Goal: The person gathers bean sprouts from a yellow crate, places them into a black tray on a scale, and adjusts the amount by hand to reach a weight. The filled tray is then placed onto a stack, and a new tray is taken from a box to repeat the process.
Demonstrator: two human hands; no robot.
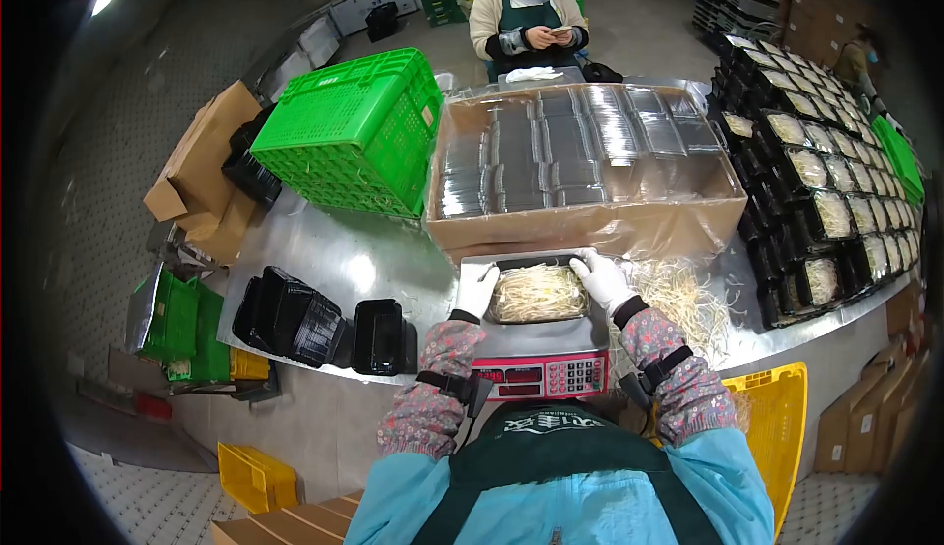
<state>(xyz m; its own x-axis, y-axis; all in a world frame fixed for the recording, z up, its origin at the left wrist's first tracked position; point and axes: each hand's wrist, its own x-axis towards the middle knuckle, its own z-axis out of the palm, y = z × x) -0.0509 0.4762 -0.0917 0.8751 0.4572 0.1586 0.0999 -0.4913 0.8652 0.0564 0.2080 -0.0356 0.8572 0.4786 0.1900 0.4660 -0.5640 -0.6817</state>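
Note:
A black plastic tray (539,266) filled with pale bean sprouts (538,294) rests on a red electronic scale (541,373) on the steel table. My left hand (477,289), in a white glove, grips the tray's left edge. Gloved in white too, my right hand (603,279) holds the tray's right edge, fingers over the rim. A loose heap of sprouts (681,299) lies on the table just right of the scale.
A big cardboard box of clear lids (580,161) stands behind the scale. Green crate (349,132) at left, stacked empty black trays (295,319) front left, filled trays (826,201) stacked at right. A person (526,19) sits across the table. Yellow crate (777,427) by my right side.

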